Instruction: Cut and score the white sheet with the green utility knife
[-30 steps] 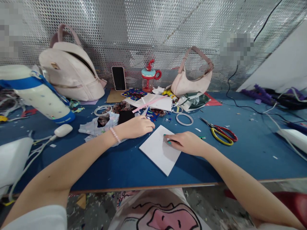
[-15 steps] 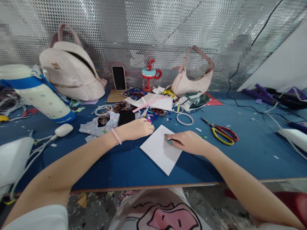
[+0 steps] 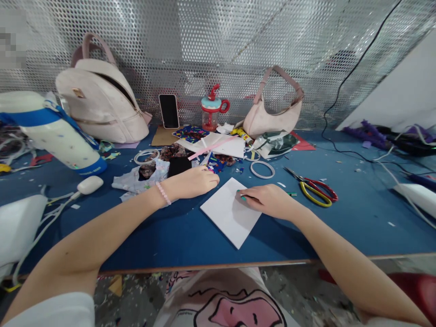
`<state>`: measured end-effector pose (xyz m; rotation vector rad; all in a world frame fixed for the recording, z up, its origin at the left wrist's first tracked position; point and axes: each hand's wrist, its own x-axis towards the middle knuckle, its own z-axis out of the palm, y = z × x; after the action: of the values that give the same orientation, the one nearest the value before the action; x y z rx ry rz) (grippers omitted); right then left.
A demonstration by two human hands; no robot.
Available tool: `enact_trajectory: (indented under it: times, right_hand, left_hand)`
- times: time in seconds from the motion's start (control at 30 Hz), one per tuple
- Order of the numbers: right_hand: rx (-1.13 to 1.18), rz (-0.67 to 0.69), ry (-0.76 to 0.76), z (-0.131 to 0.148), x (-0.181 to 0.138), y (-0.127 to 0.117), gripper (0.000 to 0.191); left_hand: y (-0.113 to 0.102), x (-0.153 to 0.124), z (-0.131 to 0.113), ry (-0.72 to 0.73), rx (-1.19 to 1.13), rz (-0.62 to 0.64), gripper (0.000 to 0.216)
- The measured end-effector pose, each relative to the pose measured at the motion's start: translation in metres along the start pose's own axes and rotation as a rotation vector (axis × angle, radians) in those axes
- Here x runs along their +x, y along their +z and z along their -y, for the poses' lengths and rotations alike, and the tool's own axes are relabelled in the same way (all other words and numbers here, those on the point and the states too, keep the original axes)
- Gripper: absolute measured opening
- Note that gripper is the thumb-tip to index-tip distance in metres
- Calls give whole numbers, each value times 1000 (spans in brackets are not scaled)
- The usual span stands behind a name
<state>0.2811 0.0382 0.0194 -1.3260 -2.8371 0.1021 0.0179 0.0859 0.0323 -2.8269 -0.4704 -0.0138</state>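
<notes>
A white square of card or stacked paper (image 3: 227,213) lies turned cornerwise on the blue table. Over its right side is my right hand (image 3: 270,200), thumb and fingers with green nails drawn together in a pinch; whatever is between the tips is too small to name. My left hand (image 3: 200,182) is curled beside the square's far left edge, its fingertips by blue patterned scraps (image 3: 218,164), and what it holds, if anything, is hidden. Next to the left wrist lie a black piece (image 3: 179,166) and pale floral fabric (image 3: 159,172).
Scissors (image 3: 311,188) with red and yellow handles and a white ring (image 3: 262,169) lie to the right. A bottle (image 3: 57,136), a backpack (image 3: 102,100), a phone (image 3: 169,111), a cup (image 3: 210,116) and a handbag (image 3: 274,113) stand further back. White cables (image 3: 51,218) lie left.
My right hand's fingers have drawn closer together and shifted slightly right over the white square. The square has moved a little to the right. My left hand has barely moved.
</notes>
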Motion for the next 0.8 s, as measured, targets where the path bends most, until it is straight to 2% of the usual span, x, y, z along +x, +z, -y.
enact_trajectory:
  times: [0.07,0.1,0.23,0.33,0.53,0.67,0.8]
  right_hand:
    - [-14,-20,64,-1,1,0,33]
    - [-24,-29,111,-2,1,1,31]
    - [-34,-40,303,-7,3,3,22]
    - [-5,-34,363,-10,4,5,20]
    - [138,-51,376,-13,6,6,18]
    - [259,-128,399,-14,8,5,20]
    - [96,-134,488,-18,9,6,21]
  left_hand:
    - [-7,-3,0,-22,-76,28,10]
    - [-11,-4,0,-36,-132,47,14]
    - [-17,-12,-1,-96,-259,181,68]
    - [-12,-12,-3,-106,-289,218,85]
    - [-7,-6,-3,-44,-267,116,63]
    - [-13,-6,2,-106,-253,43,46]
    - [-9,-8,6,-107,-250,59,50]
